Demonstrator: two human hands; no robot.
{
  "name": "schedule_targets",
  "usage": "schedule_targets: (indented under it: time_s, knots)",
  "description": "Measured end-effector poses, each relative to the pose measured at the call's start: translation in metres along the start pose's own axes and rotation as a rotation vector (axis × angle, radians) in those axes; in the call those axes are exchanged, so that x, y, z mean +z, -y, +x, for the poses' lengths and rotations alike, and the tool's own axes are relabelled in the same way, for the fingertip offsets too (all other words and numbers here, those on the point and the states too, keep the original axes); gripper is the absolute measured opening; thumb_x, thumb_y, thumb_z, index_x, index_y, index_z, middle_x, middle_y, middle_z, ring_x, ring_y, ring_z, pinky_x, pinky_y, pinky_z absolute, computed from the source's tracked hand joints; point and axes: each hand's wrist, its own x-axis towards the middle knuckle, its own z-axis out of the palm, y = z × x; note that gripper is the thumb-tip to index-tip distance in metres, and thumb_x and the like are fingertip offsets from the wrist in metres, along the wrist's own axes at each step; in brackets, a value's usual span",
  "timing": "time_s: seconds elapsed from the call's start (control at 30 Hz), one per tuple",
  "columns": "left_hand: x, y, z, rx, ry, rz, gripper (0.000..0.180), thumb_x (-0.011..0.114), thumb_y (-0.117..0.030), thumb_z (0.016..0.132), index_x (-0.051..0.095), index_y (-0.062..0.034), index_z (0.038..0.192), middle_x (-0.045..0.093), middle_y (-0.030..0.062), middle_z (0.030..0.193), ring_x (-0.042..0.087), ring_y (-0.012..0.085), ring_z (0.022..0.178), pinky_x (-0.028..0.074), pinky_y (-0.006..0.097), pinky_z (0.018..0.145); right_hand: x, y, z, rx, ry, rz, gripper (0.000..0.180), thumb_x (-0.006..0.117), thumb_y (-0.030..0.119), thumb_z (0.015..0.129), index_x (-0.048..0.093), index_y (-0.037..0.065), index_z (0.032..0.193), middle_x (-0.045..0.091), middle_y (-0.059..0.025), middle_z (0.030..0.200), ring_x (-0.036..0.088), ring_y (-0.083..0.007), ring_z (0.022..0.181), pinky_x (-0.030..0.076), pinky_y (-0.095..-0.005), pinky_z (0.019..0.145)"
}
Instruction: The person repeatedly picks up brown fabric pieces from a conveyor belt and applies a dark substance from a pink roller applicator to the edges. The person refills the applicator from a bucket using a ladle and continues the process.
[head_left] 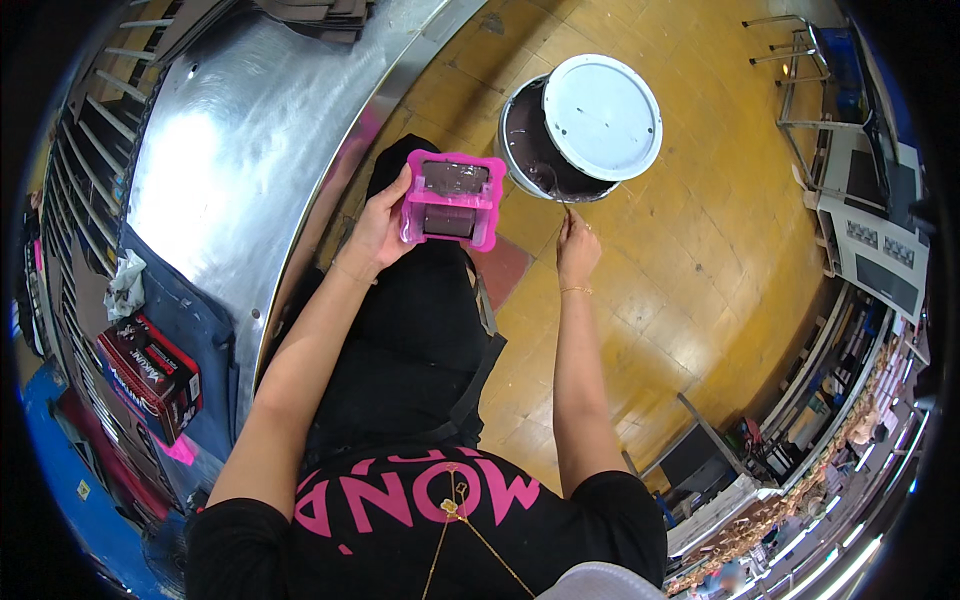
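Pink holder (pixel 489 222), one of its kind, is being held just left of the bucket (pixel 506 167). Spreading beneath and to the right of the bucket is a yellow tiled floor (pixel 690 240). One metal counter (pixel 220 190) is running along to the bucket's left, well apart from it. Farther left and nearer the person than the bucket, one dark blue cloth (pixel 205 345) is lying. The single bucket is standing on the floor and holding a dark brown, wet-looking substance (pixel 528 150). One pale round lid (pixel 603 117) is covering the right part of the bucket's mouth and leaving the left part open. Well left of the bucket, one red and black box (pixel 155 378) is resting on the cloth; its inside is not showing. The holder is showing two compartments, one beyond the other, parted by one pink crossbar: the farther is containing a glossy, dark brown mass, the nearer a dark, ridged piece. Left of the bucket, the left hand (pixel 382 228) is gripping the holder's left side. At the bucket's near rim, the right hand (pixel 578 250) is keeping its fingers narrow beside one thin strip (pixel 564 206); whether it is pinching that strip, I cannot tell.
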Motion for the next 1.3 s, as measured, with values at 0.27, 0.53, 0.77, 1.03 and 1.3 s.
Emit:
schedule_targets:
  time_s: [0.27, 0.53, 0.77, 1.03, 1.3]
  knots:
    - [-0.003, 0.0, -0.009, 0.0, -0.009, -0.015, 0.043, 0.051, -0.039, 0.095, 0.054, -0.0053, 0.122, 0.059, 0.0121, 0.119, 0.057, 0.0236, 0.108, 0.045, 0.041, 0.094, 0.004, 0.0, 0.0, 0.038, 0.004, -0.015, 0.02, 0.056, 0.018, 0.088, 0.069, 0.014, 0.103, 0.067, -0.0147, 0.076, 0.065, -0.0301, 0.066, 0.051, -0.0391, 0.057]
    - [-0.005, 0.001, -0.004, -0.02, 0.011, -0.009, 0.043, 0.049, -0.037, 0.096, 0.054, -0.0037, 0.122, 0.059, 0.0124, 0.119, 0.057, 0.0237, 0.109, 0.045, 0.041, 0.095, 0.037, -0.054, 0.006, 0.292, 0.055, 0.26, 0.023, 0.054, 0.015, 0.089, 0.068, 0.005, 0.103, 0.068, -0.0173, 0.08, 0.066, -0.0265, 0.062, 0.052, -0.0362, 0.054]
    - [-0.003, 0.005, -0.001, -0.034, -0.016, -0.008, 0.045, 0.049, -0.038, 0.096, 0.052, -0.0036, 0.125, 0.058, 0.0132, 0.122, 0.056, 0.0247, 0.111, 0.044, 0.041, 0.096, 0.036, -0.069, 0.039, 0.979, 0.112, 1.183, 0.023, 0.048, 0.013, 0.095, 0.057, -0.007, 0.102, 0.065, -0.013, 0.073, 0.063, -0.0165, 0.054, 0.046, -0.0247, 0.042]
    - [0.003, 0.002, -0.001, -0.031, 0.009, 0.019, 0.047, 0.046, -0.038, 0.097, 0.048, -0.006, 0.13, 0.056, 0.0119, 0.126, 0.054, 0.0256, 0.115, 0.043, 0.043, 0.098, 0.041, -0.104, 0.059, 1.08, 0.141, 1.013, 0.026, 0.051, 0.017, 0.094, 0.054, -0.003, 0.111, 0.064, -0.0178, 0.081, 0.065, -0.0246, 0.065, 0.049, -0.0329, 0.05]
    - [0.002, 0.002, 0.005, -0.051, -0.015, 0.035, 0.049, 0.047, -0.039, 0.096, 0.047, -0.0063, 0.132, 0.054, 0.0112, 0.128, 0.052, 0.025, 0.118, 0.04, 0.043, 0.1, 0.022, -0.041, 0.105, 0.074, -0.069, -0.054, 0.04, 0.07, 0.023, 0.078, 0.059, 0.007, 0.113, 0.059, -0.0124, 0.107, 0.057, -0.0295, 0.098, 0.048, -0.0405, 0.078]
